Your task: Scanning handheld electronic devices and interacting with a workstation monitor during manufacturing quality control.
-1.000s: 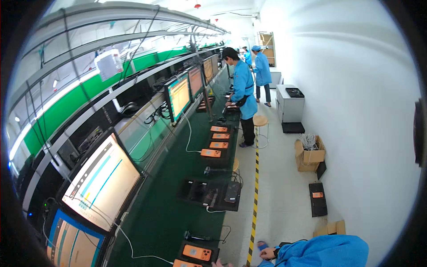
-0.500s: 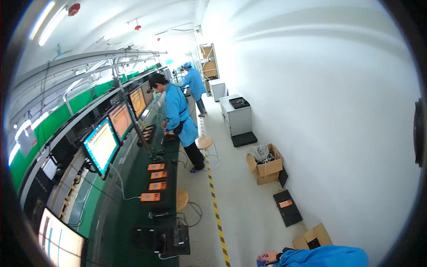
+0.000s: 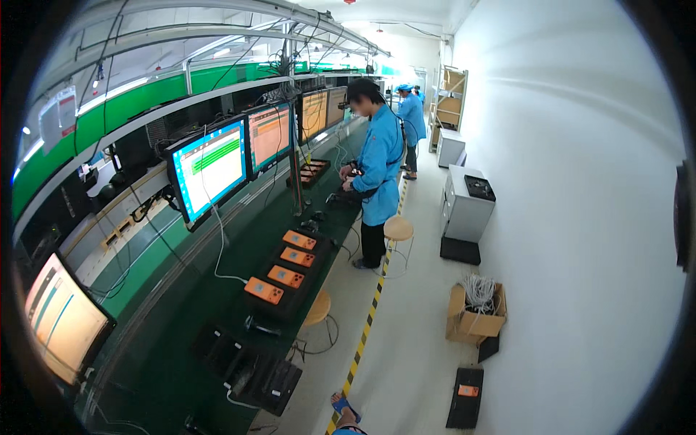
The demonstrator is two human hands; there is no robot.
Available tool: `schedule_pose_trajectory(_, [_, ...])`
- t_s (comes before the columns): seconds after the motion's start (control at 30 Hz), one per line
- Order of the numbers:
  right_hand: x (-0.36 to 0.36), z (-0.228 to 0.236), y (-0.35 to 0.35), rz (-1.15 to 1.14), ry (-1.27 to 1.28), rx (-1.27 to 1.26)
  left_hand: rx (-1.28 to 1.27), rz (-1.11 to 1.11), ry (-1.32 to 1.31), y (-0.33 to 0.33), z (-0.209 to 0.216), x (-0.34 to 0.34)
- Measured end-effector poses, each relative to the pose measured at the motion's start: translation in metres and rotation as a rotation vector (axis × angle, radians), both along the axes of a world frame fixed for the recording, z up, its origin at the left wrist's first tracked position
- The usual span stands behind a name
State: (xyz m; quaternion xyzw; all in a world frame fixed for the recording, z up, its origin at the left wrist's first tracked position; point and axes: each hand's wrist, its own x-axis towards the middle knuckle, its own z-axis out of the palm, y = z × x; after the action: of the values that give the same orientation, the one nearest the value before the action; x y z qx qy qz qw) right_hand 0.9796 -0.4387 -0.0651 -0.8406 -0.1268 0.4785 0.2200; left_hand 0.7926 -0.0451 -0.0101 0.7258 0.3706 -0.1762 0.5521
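Observation:
Neither of my hands shows in the head view. At the lower edge appear a foot in a blue sandal (image 3: 344, 407) and a bit of blue cloth. Several orange phones (image 3: 286, 276) lie in a row on a black tray (image 3: 272, 310) on the dark green bench (image 3: 163, 348). A white cable (image 3: 220, 250) runs from the nearest phone up to a monitor (image 3: 210, 167). Closer to me on the bench lie a black handheld device (image 3: 262, 327) and dark flat cases (image 3: 272, 380), one with a white cable.
A co-worker in a blue coat (image 3: 380, 163) stands at the bench, hands over dark items. Stools (image 3: 398, 228) stand beside it. Along the right wall are grey cabinets (image 3: 464, 203), a cardboard box of cables (image 3: 475, 322) and a black tray with an orange phone (image 3: 467, 391).
The view has swung left and down, so the bench and phones sit further right in the picture. The blue sleeve-like cloth at lower right has left view; the sandalled foot has come in.

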Motion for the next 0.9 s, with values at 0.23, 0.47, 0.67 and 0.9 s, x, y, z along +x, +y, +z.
schedule_pose_trajectory(0.23, [0.119, 0.001, 0.096, 0.020, -0.008, 0.163, 0.022, 0.062, 0.046, 0.075, -0.046, 0.083])
schedule_pose_trajectory(0.47, [0.249, -0.005, 0.200, -0.293, 0.213, 0.381, 0.065, 0.161, -0.008, 0.131, -0.088, 0.149])
schedule_pose_trajectory(0.67, [0.338, 0.024, 0.311, -0.089, 0.199, 0.377, 0.057, 0.355, -0.109, 0.141, -0.086, 0.217])
schedule_pose_trajectory(0.9, [0.438, 0.045, 0.409, 0.434, -0.053, 0.217, -0.160, 0.856, -0.119, 0.159, 0.021, 0.274])
